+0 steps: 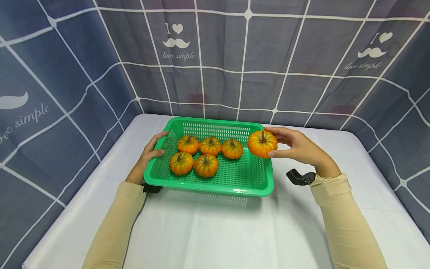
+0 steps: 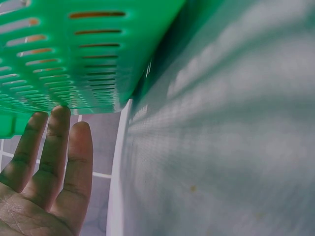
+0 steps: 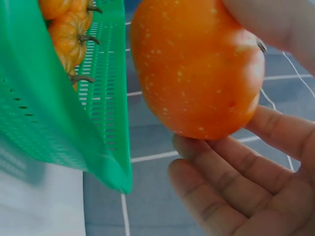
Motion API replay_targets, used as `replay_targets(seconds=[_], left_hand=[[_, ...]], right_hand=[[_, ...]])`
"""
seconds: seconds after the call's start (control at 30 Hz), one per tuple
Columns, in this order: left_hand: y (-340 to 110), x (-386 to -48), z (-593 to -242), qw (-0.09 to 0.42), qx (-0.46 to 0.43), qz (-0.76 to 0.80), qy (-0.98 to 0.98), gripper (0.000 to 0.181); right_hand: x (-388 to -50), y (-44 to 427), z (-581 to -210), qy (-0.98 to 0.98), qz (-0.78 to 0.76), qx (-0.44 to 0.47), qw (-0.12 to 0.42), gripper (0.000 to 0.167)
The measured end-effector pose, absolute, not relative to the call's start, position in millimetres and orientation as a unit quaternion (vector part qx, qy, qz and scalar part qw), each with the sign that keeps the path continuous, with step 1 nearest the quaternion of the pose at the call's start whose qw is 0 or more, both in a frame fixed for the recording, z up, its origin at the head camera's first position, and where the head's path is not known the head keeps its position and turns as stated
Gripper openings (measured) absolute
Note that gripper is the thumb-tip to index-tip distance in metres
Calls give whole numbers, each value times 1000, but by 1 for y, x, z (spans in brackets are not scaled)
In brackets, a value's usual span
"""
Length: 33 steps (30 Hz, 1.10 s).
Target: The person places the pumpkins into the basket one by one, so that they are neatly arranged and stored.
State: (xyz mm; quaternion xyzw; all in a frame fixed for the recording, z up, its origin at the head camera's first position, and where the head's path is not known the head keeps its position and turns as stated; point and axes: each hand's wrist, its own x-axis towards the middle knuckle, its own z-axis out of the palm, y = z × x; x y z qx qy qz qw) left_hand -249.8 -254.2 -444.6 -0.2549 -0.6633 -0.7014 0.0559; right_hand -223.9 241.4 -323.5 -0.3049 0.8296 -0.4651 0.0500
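A small orange pumpkin (image 1: 262,144) with a brown stem is pinched between the thumb and fingers of my right hand (image 1: 297,147). It is held at the right rim of the green plastic basket (image 1: 208,189). Up close, the right wrist view shows its speckled orange side (image 3: 197,69) beside the basket's wall. My left hand (image 1: 147,155) grips the basket's left rim, thumb and index fingertip over the edge. In the left wrist view its other fingers (image 2: 54,147) reach up against the outside of the slotted wall. Several similar pumpkins (image 1: 206,166) lie in the basket's left and middle part.
The basket stands on a table with a white cloth (image 1: 215,231). Behind and at both sides hangs a grey-blue checked curtain (image 1: 221,45) with white lines. A black wrist device (image 1: 300,177) sits at the right sleeve.
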Motion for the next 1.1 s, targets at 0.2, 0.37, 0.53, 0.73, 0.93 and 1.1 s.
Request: replay_targets(seconds=[0.2,0.37,0.53,0.73,0.93,1.1], left_hand=[[-254,-246,-443,31,-233,-723,-650,67],[-254,-245,-440,13,-205,-723,-659,67],[-254,-246,-440,28,-214,-714,-666,67],[-254,-247,-441,27,-213,-717,-663,67],[-254,-246,-440,19,-200,-714,-670,68],[-254,-245,-441,15,-203,-717,-667,68]], right_hand=[[-229,230,-315,843,-428,-312,90,70],[-237,219,-312,847,-404,-326,118,71],[-245,208,-312,845,-383,-343,144,70],[-252,198,-315,851,-358,-342,177,72],[-257,187,-319,860,-324,-342,195,73],[-261,178,-325,850,-327,-349,220,73]])
